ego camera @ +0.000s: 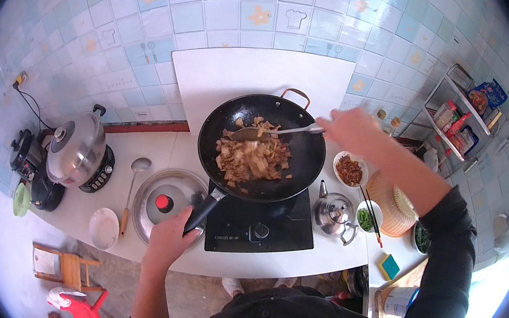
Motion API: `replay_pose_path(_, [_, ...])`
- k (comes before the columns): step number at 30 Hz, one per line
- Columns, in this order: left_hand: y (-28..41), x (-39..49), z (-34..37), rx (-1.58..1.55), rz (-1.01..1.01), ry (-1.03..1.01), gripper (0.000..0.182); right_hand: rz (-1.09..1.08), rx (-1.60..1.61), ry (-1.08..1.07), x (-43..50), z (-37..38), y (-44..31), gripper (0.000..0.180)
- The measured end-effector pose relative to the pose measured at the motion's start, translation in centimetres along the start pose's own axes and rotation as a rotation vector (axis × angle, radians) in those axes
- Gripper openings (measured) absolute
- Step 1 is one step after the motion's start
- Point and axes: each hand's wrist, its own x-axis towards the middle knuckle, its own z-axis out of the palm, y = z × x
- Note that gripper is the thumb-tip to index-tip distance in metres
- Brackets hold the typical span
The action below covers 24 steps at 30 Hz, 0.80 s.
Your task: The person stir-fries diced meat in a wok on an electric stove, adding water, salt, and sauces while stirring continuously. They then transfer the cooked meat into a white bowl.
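Note:
My left hand (170, 238) grips the black handle of a wok (307, 169), which is over a black induction cooktop (259, 234). In my right hand (348, 127) is the handle of a metal spatula (295, 129); its blade reaches into the browned sliced food (252, 159) in the wok. The food and my right hand look slightly blurred. Left of the cooktop lies a metal lid with a red knob (164, 202). On the right stand a steel kettle (335, 214), a bowl of reddish-brown food (349, 170) and a bowl of chopped green vegetable (366, 219) with chopsticks (371, 218) across it.
A ladle (128, 197), a white bowl (104, 228) and a lidded electric pot (78, 154) are on the left. To the right are a woven basket (383, 196), a sponge (389, 267) and a metal rack (468, 116) with packets and bottles. A white board (263, 74) stands behind the wok.

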Motion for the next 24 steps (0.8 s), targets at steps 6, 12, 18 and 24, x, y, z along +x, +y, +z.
replay_pose_path(6, [0.4, 0.0, -0.2, 0.008, -0.034, -0.026, 0.046, 0.146, 0.14, -0.15, -1.6, 0.3, 6.0, 0.023])
replay_pose_path(12, [0.7, 0.2, -0.3, -0.012, -0.014, -0.008, 0.045, 0.452, 1.027, -0.473, 0.6, 6.5, 3.7, 0.032])
replay_pose_path(18, [0.0, -0.3, 0.1, -0.02, -0.009, 0.03, 0.044, 0.16, 0.938, -0.11, -0.5, 9.0, 3.3, 0.034])
replay_pose_path(24, [0.4, 0.0, -0.3, -0.019, -0.065, -0.041, 0.046, 0.166, 0.46, -0.004, -3.3, 3.9, 7.6, 0.029])
